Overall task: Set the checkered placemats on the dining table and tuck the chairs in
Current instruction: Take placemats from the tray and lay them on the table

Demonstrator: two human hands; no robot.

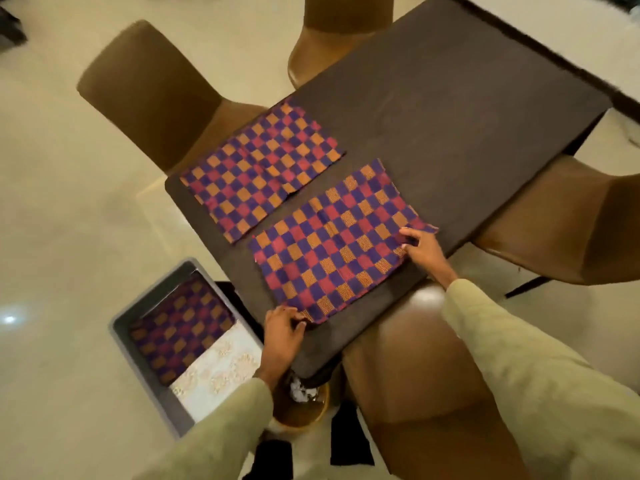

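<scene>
Near placemat (332,244) lies flat on the dark dining table (450,109), at the edge closest to the person; left hand (282,329) pinches its near corner, right hand (420,249) pinches the corner at the opposite end. Second placemat (263,171) lies flat just beside it, apart by a narrow strip of tabletop. More checkered cloth sits in a grey bin (152,296) on the floor; brown chairs (149,95) stand around the table, pulled out.

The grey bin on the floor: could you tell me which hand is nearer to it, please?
Left. The left hand holds the near placemat's corner, just beside the bin. The right hand grips the opposite corner, farther away across the table.
</scene>
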